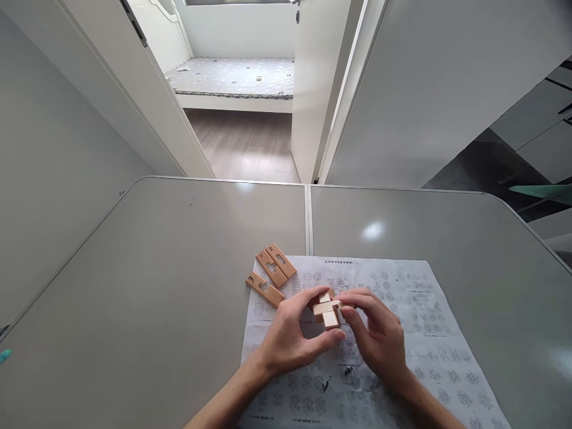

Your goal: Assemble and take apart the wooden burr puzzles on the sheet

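Note:
Both hands hold a small assembly of interlocking wooden puzzle blocks (328,308) above a printed paper sheet. My left hand (295,333) is closed around its left side, with fingers at the back and thumb at the front. On the right, my right hand (378,330) pinches the block's right end between thumb and fingertips. Beyond my left hand lie several notched flat wooden pieces: one marked 2 (281,260), one marked 1 (271,269), and another with a cutout (264,290) nearer the hand. The first two lie side by side.
The sheet of puzzle diagrams (442,333), creased, covers the table's near middle. A pale strip (308,220) divides the glossy grey table (156,286). Past its far edge are an open door (317,83) and a bed (236,77). A wall (53,119) stands at the left.

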Available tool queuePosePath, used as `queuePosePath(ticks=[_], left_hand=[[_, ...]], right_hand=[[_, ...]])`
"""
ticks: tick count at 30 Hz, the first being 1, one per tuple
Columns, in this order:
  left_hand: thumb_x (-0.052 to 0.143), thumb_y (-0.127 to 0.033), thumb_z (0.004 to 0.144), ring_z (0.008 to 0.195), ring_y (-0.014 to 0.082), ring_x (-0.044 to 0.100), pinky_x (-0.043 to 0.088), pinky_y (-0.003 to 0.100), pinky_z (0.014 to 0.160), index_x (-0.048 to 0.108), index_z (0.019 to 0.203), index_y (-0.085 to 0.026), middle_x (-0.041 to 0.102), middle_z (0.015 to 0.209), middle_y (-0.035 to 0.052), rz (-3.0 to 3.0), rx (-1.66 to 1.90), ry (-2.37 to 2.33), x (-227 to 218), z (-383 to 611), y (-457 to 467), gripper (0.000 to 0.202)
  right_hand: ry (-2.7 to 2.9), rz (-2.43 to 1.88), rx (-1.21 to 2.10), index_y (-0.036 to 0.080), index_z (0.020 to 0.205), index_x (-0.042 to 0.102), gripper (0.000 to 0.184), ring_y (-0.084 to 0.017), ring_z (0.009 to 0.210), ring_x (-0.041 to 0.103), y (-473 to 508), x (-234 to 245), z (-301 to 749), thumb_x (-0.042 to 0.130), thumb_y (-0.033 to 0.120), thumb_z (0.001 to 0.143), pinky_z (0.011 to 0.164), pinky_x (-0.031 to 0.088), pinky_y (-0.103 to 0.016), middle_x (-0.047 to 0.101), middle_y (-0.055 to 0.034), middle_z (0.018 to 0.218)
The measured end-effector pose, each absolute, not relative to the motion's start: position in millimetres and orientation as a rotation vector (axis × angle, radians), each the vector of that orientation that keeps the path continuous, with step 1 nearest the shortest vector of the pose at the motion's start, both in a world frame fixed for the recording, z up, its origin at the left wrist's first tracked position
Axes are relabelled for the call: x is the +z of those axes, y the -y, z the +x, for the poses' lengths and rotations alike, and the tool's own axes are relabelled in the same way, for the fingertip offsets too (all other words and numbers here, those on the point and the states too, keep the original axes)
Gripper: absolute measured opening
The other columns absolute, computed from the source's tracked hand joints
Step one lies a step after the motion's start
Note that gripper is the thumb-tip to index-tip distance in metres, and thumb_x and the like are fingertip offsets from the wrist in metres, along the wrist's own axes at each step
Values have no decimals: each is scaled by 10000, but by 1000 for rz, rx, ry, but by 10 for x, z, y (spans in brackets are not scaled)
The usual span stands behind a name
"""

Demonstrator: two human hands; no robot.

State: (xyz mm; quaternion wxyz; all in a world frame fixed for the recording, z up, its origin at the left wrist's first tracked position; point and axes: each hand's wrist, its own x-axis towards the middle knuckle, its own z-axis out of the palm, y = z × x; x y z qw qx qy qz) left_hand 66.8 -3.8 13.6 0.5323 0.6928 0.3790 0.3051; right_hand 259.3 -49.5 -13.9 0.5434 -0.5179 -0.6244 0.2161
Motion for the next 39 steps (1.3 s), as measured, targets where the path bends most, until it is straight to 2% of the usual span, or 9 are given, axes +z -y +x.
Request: queuePosePath(ticks=[5,10,17,23,27,30,36,39], left_hand=[[861,-332,851,1185,307,755,592,409,1044,651,1378,-199,778,1333,111,1701,843,-894,111,666,60,583],[832,-320,878,1194,308,748,593,416,1040,632,1380,-201,772,1329,118,1738,909,-899,79,653,69,553],[805,-307,893,1200,303,735,580,421,1045,618,1403,-195,762,1321,120,1699,930,-889,64,636,66,555],[791,-310,906,1184,300,736,573,428,1046,618,1402,-201,770,1285,110,1681,936,-883,60,623,57,536],[789,-294,903,1190,301,731,566,434,1057,606,1411,-212,768,1282,106,1688,953,-879,51,621,58,546],[783,-292,908,1186,299,731,567,431,1052,602,1420,-220,764,1282,101,1688,954,-871,59,625,53,547],[776,-305,917,1179,301,732,571,433,1039,616,1398,-214,766,1266,106,1672,951,-874,82,629,56,515],[774,-302,914,1176,298,733,570,433,1041,609,1400,-211,764,1266,108,1676,951,-890,92,631,48,521]], right_hand=[[1486,-1242,550,253,1115,729,142,-215,897,773,503,-121,2576,618,186,1055,749,645,-304,782,-56,996],[1517,-1264,593,274,1204,738,217,-219,984,802,493,-103,2571,586,193,1072,804,660,-295,827,-58,1101],[1472,-1277,654,280,1169,750,171,-229,987,824,500,-103,2582,617,234,1072,804,672,-298,849,-50,1102],[1432,-1323,738,276,1156,753,145,-196,830,801,523,-147,2591,635,286,1072,738,656,-289,849,-44,1085],[1388,-1304,827,267,1146,739,138,-158,653,717,517,-131,2571,622,305,1084,620,616,-263,830,-27,929],[1356,-1275,848,274,1134,737,129,-143,610,687,512,-99,2541,624,311,1086,605,608,-252,806,-7,863],[1232,-1270,930,268,1122,753,139,-175,727,780,532,-68,2483,649,348,1075,664,655,-271,842,-65,1079],[1147,-1255,1014,265,1111,756,163,-198,794,807,533,-52,2462,662,390,1066,712,677,-286,844,-71,1079]])
